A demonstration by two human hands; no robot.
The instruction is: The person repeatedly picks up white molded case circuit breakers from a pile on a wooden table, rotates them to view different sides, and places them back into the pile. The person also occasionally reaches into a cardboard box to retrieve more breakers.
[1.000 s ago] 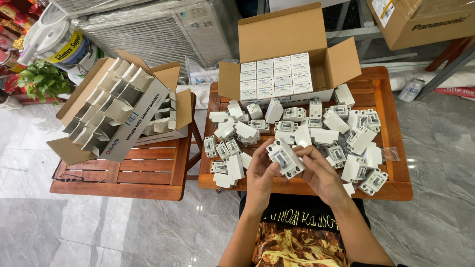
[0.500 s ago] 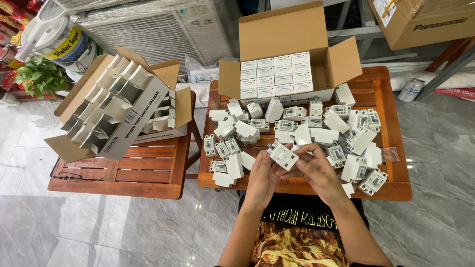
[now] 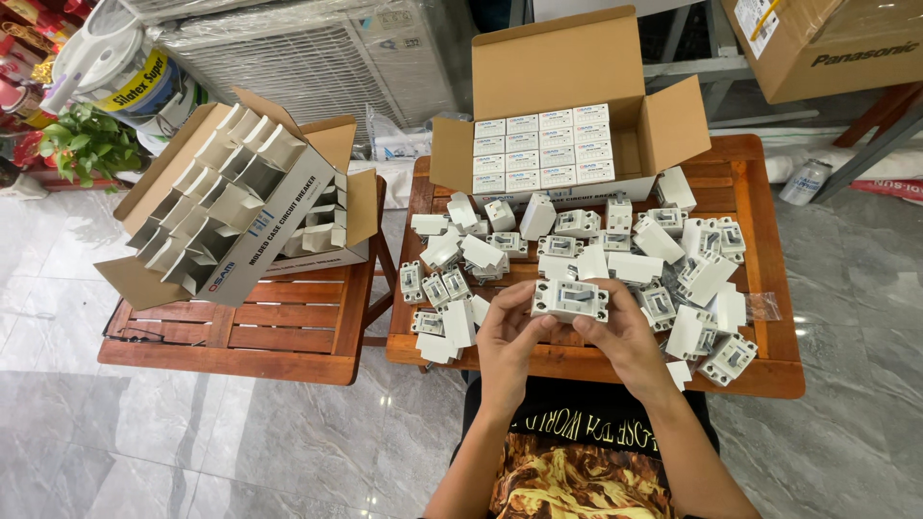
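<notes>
Both hands meet over the near edge of a wooden surface (image 3: 769, 370), sharing one small white switch block (image 3: 570, 299) between them. The left hand (image 3: 508, 344) grips the block's left end, its fingers (image 3: 514, 312) curled closed around that side, and the right hand (image 3: 623, 338) grips the right end the same way, fingers closed on the block and thumb along its lower edge. The block is held level, face up toward the camera, with a dark toggle showing in its middle, raised just above the scattered pile rather than resting on it. That pile of white switch blocks and small white cartons (image 3: 663, 245) spreads across most of the wooden surface, some pieces upright, some tipped over, several touching one another. Behind the pile stands an open cardboard box (image 3: 558, 67), its flaps spread wide, with rows of small white packets (image 3: 543, 149) packed tightly inside on its left part and a bare gap at its right end. To the left, well apart from the hands, a second slatted wooden surface (image 3: 240, 341) carries a large tilted cardboard box (image 3: 279, 207) filled with empty white dividers (image 3: 212, 192). A potted green plant (image 3: 87, 144) sits at the far left on the grey marble floor (image 3: 192, 442).
</notes>
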